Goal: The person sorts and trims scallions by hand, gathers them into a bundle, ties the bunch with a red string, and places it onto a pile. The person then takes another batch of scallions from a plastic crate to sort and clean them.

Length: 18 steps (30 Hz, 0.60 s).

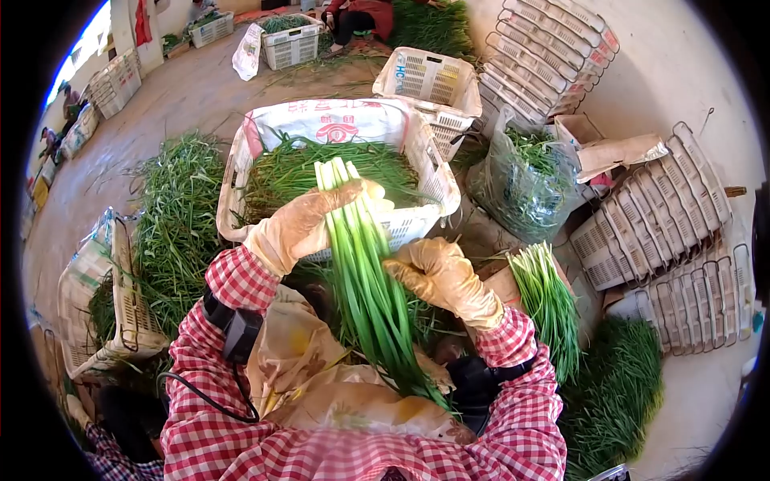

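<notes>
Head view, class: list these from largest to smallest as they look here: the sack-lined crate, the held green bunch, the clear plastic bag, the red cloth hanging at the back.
1. Sack-lined crate
2. Held green bunch and clear plastic bag: too close to rank; the bunch looks nearer the camera
3. Red cloth

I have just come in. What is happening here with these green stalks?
The person's gloved left hand holds a bunch of long green stalks near its pale ends. The gloved right hand is curled beside it; whether it touches the stalks is hard to tell. Ahead, more greens lie in a white crate, and another bunch lies to the right.
</notes>
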Each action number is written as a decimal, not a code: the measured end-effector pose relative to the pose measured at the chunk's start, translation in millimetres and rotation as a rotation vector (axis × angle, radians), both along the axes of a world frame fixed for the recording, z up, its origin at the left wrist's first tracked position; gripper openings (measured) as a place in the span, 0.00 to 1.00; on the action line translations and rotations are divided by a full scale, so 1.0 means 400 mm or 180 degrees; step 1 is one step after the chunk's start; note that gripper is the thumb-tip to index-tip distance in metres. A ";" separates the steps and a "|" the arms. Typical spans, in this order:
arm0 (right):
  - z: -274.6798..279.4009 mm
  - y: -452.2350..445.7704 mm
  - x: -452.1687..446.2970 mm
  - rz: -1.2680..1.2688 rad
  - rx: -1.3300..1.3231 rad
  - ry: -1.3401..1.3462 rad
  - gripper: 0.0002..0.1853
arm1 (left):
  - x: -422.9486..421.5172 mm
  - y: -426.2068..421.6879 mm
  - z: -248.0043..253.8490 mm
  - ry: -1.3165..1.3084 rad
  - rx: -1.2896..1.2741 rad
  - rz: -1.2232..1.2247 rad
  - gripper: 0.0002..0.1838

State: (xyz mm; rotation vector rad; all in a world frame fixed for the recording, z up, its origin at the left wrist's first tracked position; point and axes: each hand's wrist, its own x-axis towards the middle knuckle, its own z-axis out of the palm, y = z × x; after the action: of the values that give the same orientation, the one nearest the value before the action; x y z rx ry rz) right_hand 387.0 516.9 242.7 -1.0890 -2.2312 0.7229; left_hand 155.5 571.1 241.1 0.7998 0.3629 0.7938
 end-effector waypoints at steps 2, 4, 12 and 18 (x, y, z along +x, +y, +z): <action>-0.019 -0.013 0.006 0.0062 -0.0548 0.0401 0.13 | 0.006 0.002 -0.016 0.0027 0.0043 -0.0018 0.26; -0.035 -0.025 0.030 0.0172 -0.0797 0.0773 0.11 | 0.007 -0.003 -0.012 0.0175 0.0032 -0.0075 0.26; -0.023 -0.119 0.163 0.0622 -0.1465 0.1922 0.10 | 0.027 -0.025 0.000 0.0589 0.0182 0.0307 0.22; 0.005 -0.120 0.220 -0.1089 -0.1830 0.2521 0.12 | 0.035 -0.035 0.000 0.0545 0.0183 0.0603 0.17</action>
State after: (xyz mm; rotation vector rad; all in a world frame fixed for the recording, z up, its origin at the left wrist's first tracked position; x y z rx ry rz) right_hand 474.9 469.0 244.7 -1.1223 -1.1608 1.3874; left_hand 169.3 557.0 241.0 0.8992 0.5771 0.9180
